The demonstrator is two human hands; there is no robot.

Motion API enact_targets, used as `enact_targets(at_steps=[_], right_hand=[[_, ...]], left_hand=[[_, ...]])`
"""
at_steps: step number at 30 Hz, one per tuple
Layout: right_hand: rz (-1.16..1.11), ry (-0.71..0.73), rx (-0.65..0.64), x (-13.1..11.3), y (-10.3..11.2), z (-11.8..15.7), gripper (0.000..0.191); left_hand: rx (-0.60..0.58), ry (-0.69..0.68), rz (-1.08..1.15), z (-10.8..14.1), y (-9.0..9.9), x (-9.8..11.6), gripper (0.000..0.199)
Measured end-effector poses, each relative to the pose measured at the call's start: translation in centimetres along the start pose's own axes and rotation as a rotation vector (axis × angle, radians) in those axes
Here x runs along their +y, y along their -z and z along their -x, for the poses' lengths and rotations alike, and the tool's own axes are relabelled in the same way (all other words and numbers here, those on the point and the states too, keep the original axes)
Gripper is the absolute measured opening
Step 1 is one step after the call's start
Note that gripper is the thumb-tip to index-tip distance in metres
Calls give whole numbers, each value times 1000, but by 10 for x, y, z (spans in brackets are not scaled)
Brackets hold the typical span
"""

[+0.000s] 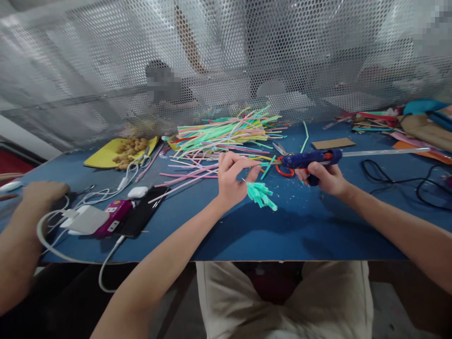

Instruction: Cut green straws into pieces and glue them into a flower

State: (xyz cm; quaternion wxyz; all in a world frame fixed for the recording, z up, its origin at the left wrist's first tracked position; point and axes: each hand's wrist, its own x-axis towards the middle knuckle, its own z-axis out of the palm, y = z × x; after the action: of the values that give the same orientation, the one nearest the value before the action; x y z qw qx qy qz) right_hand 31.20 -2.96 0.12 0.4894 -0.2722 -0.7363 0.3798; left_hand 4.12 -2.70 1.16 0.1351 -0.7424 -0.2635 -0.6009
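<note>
The left hand (231, 181) pinches a turquoise straw piece (264, 164) at the nozzle of a glue gun (310, 159) gripped by the right hand (326, 178).

My left hand (232, 178) holds a green sprig (260, 194); my right hand (327, 179) holds a glue gun (304, 159) above the tabletop (243, 240).

- Behind our desk (254, 242) we see a screen (226, 61).
- Before the screen, strips (229, 134) lie heaped.
- Left of them, lumps (132, 146) sit on a sheet (97, 157).
- Nearer us, a phone (141, 216) lies right of a power block (115, 214).
- Right of the strips lies cardboard (334, 143); a cable (381, 181) lies farther right.
</note>
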Motion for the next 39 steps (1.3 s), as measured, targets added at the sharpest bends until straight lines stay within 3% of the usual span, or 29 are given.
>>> enact_targets(at_steps=[9,15,20,24,27,30,32,35,37,39], right_hand=[[36,-34,5,-3,-1,0,54],[134,-85,72,-4,-1,-6,53],[601,-198,228,6,18,-18,45],[1153,-308,25,30,47,-21,42],[1322,-421,-122,47,62,-18,43],[1393,-497,-123,51,69,-18,50],[1401,-427,-56,42,69,-21,48],[1257,-156,163,16,62,-26,27],[964,26,165,-2,52,-28,17],[746,120,137,-15,38,-27,14]], left_hand=[[-12,11,1,0,1,1,7],[-69,39,-11,-1,3,2,10],[-69,22,86,-1,2,2,5],[-82,25,81,-2,1,1,4],[-81,39,61,-2,1,1,5],[-84,33,44,-3,1,0,6],[-103,27,25,-3,1,-1,9],[-204,1,3,-2,0,-4,12],[-344,-40,13,0,-1,-6,11],[-507,-80,17,2,-2,-8,10]])
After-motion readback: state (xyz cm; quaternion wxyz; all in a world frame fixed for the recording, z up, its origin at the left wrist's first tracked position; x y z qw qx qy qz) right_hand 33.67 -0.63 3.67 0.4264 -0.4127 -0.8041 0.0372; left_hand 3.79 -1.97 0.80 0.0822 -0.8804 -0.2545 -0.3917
